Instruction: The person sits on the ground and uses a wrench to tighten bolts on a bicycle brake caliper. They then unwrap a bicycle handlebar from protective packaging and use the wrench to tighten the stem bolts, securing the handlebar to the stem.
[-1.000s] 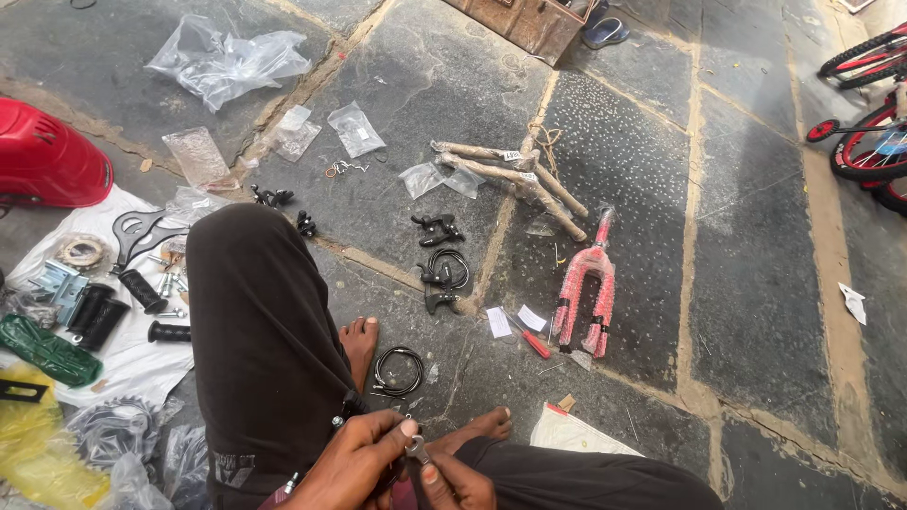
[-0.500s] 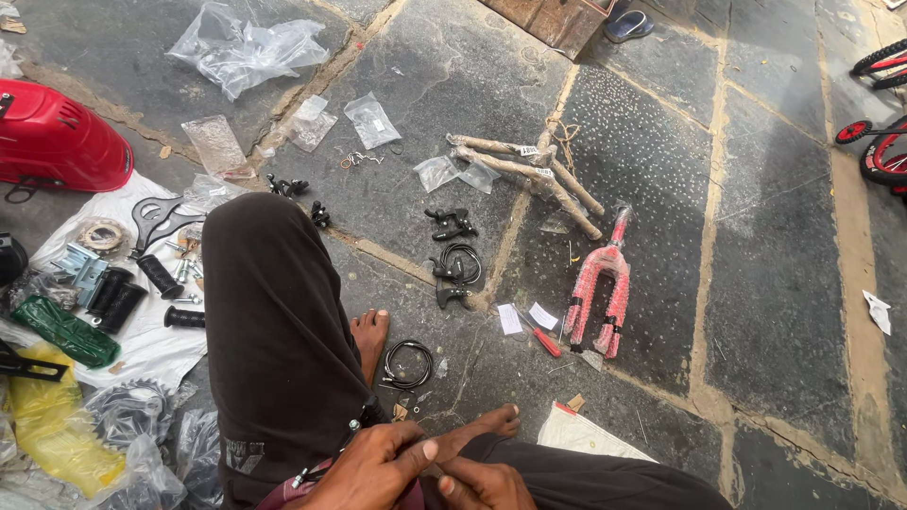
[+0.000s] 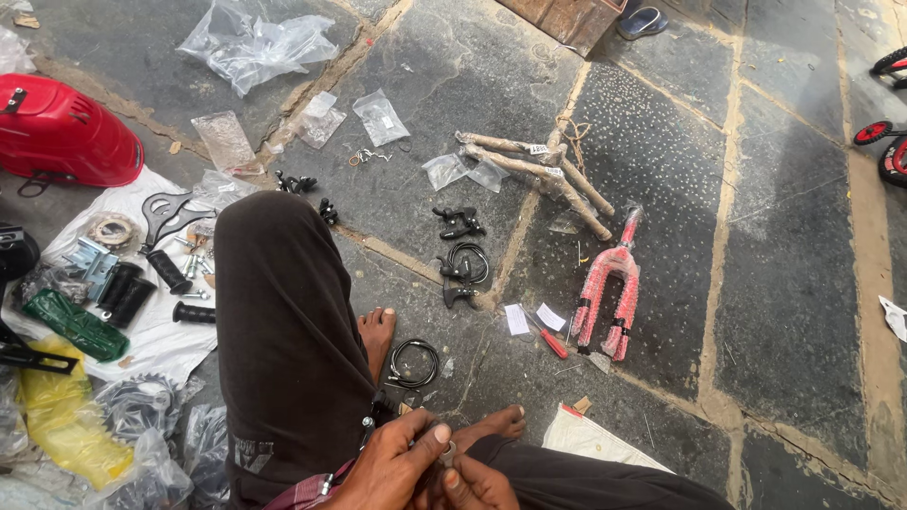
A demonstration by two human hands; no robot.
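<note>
I sit on a stone floor with my knee raised in dark trousers. My left hand (image 3: 392, 463) and my right hand (image 3: 477, 484) meet at the bottom edge, both pinching a small metal part (image 3: 444, 453) between the fingertips. A black piece (image 3: 380, 411) pokes out just above my left hand. A coiled black cable (image 3: 413, 363) lies beside my bare foot (image 3: 378, 329). Farther out rest a red wrapped bicycle fork (image 3: 609, 293), a red-handled screwdriver (image 3: 550, 340) and black brake levers (image 3: 460, 223).
A white sheet (image 3: 151, 331) at left carries black grips, bolts, a green part and a chainring. A red cover (image 3: 57, 132) lies far left. Wrapped tubes (image 3: 539, 170), empty plastic bags (image 3: 255, 42) and small wheels (image 3: 883, 132) at right surround me.
The view has drifted slightly, with floor items sitting a little lower and to the right. My hands stay together at the bottom, fingers shifting on the small part.
</note>
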